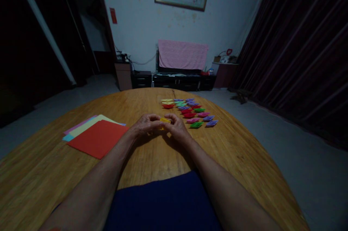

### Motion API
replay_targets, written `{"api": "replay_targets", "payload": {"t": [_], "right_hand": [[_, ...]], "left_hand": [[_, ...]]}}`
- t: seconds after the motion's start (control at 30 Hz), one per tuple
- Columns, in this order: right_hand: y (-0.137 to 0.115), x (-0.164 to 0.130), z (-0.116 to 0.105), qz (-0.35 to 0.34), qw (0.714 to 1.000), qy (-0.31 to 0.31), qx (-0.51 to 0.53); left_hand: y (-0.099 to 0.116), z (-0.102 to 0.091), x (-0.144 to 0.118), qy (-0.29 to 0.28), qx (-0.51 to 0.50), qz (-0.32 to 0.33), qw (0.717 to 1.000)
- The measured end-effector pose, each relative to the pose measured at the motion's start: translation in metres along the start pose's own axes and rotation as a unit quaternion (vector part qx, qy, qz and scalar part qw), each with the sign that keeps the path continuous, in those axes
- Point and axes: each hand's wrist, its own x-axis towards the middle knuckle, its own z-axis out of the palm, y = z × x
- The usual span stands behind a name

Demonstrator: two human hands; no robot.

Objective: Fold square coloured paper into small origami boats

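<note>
near edge of the round wooden table (pixel 239 158), centre: left hand (pixel 145 126) and right hand (pixel 178 127) meet, fingertips pinched on a small folded yellow paper piece (pixel 164 120) held between them, equally near both. beyond, toward the far right edge, rows of coloured folded paper boats (pixel 191 111); left, a stack of coloured paper sheets (pixel 96 137).

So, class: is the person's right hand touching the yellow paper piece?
Touching. The head view shows the right hand and left hand pinching the yellow paper piece between their fingertips, with no gap visible.
</note>
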Motion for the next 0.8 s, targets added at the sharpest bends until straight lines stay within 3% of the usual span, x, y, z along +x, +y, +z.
{"api": "replay_targets", "payload": {"t": [0.13, 0.3, 0.43, 0.63, 0.8], "right_hand": [[0.0044, 0.0021, 0.002, -0.024, 1.0, -0.019, -0.003], [0.0022, 0.0014, 0.002, -0.015, 0.999, -0.003, 0.044], [0.0006, 0.0018, 0.0001, -0.006, 0.999, 0.009, 0.039], [0.0041, 0.0043, -0.0026, -0.046, 0.995, 0.011, -0.092], [0.001, -0.0014, -0.0044, -0.157, 0.949, -0.008, -0.273]], "left_hand": [[0.0024, 0.0036, -0.0022, 0.007, -0.024, 0.016, 1.0], [0.007, 0.0076, 0.0004, 0.05, -0.031, 0.026, 0.998], [0.0083, 0.0077, 0.0024, 0.047, -0.009, 0.006, 0.999], [0.004, 0.0069, -0.0012, 0.035, -0.02, -0.003, 0.999], [0.001, 0.0084, -0.0011, 0.01, -0.021, 0.029, 0.999]]}}
